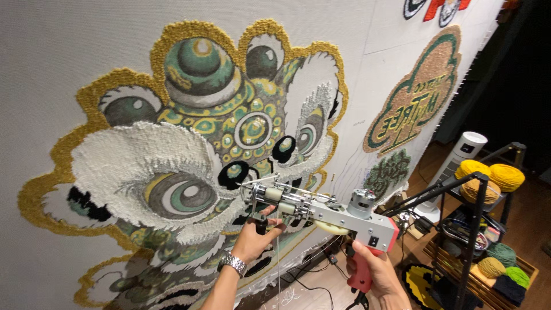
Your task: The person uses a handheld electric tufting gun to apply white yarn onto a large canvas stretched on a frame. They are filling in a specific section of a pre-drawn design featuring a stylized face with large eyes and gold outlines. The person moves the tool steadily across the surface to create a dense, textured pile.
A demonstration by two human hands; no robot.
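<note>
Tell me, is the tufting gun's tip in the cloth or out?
In: the gun tip meets the cloth beside the lion.

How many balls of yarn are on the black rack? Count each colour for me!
Yellow yarn balls: 2
Mustard-brown yarn balls: 2
Green yarn balls: 2
Dark yarn ball: 1
Total: 7 in view
</note>
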